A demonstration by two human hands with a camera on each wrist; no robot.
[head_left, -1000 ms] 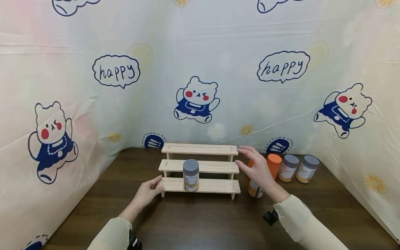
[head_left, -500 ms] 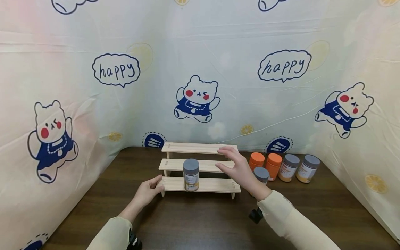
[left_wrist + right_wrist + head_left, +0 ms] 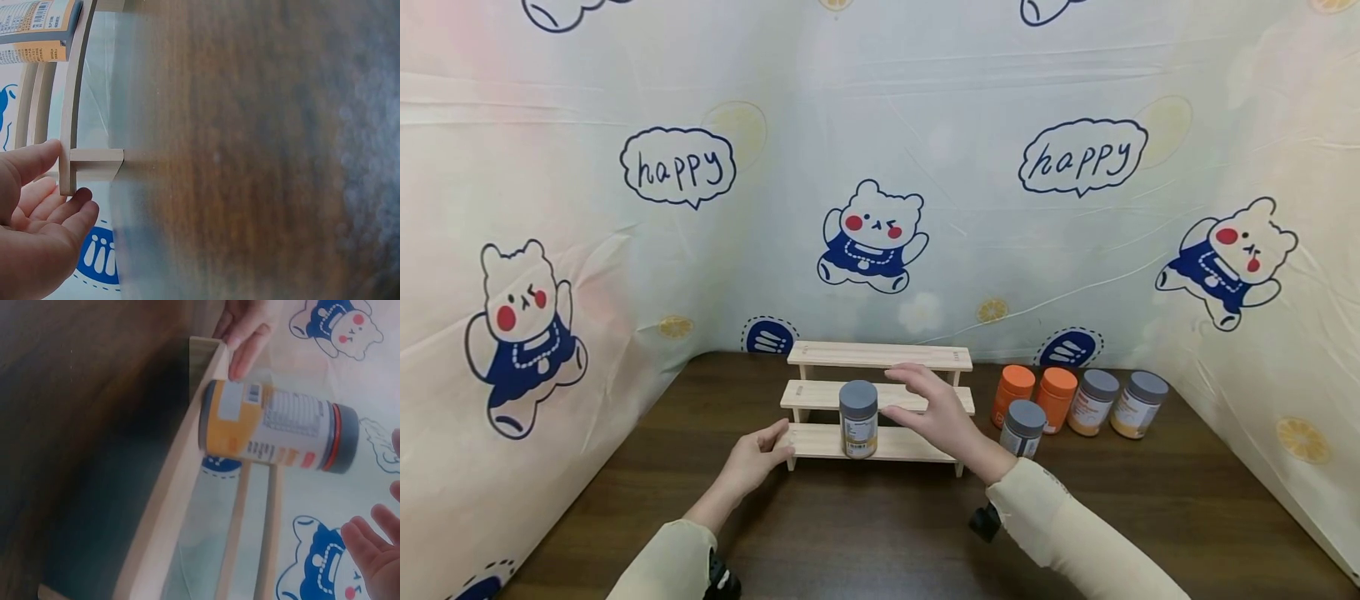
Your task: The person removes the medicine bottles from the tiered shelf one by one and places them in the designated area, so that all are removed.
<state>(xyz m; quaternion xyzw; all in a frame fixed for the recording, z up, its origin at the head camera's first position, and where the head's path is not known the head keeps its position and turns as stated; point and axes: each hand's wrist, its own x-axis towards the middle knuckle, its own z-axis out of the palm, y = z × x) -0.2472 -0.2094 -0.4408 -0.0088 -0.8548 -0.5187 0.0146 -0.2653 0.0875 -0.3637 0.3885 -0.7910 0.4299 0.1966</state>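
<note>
A three-tier wooden display rack stands on the table. On its lowest step, near the middle, a grey-lidded supplement jar stands upright. My left hand pinches the left end of that step; in the left wrist view the thumb lies on the board's upper face and fingertips reach below it. My right hand is just right of the jar, apart from it and holding nothing, with fingers spread from the thumb. The right wrist view shows the jar beside the fingers of that hand.
Right of the rack stand two orange jars, two grey-lidded jars and a nearer grey-lidded jar, partly behind my right forearm. Printed fabric hangs behind and beside the dark wooden table.
My right hand has moved left from beside the nearer grey-lidded jar, across the rack's right part, towards the jar on the lowest step. My left hand has stayed at the step's end.
</note>
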